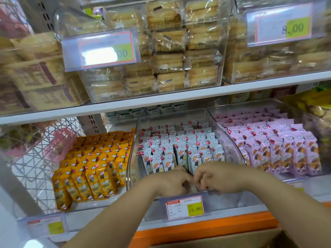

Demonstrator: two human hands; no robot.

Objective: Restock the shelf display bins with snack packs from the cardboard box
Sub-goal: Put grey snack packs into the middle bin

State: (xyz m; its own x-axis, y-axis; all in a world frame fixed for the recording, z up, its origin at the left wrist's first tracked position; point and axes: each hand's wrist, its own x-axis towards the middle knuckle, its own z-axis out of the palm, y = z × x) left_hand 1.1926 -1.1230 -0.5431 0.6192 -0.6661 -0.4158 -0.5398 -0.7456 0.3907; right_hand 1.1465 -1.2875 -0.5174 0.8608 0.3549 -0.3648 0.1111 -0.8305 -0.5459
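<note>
A: Both arms reach in over the lower shelf. The left hand (168, 183) and right hand (221, 178) meet at the front of the middle bin (132, 158), the clear one.

B: Knuckles up, fingers (198, 176) curled on both sides, tips almost touching each other just behind the bin's front wall.

A: Are they gripping a pack?

B: Can't tell. A sliver of wrapper shows in the gap between the two hands, but the fingertips are tucked under and blurred. Grasping or merely touching, I can't call it.

A: Fair. The white snack packs (179, 149) fill that bin in upright rows, back to front, with the nearest row just beyond the knuckles.

B: To the left, orange packs (93, 169) stand in rows, and to the right, pink packs (277, 147) do the same. Same cartoon figure on all three.

A: A price tag (186, 208) reading 15.80 hangs on the front of the middle bin, directly below the hands.

B: And the cardboard box (232, 238) sits at the bottom edge of view, below the shelf's orange strip (206, 228), near the right forearm. Its inside is out of sight.

A: Up top, the upper shelf (161, 100) carries clear bins of biscuit packs (170, 51).
</note>
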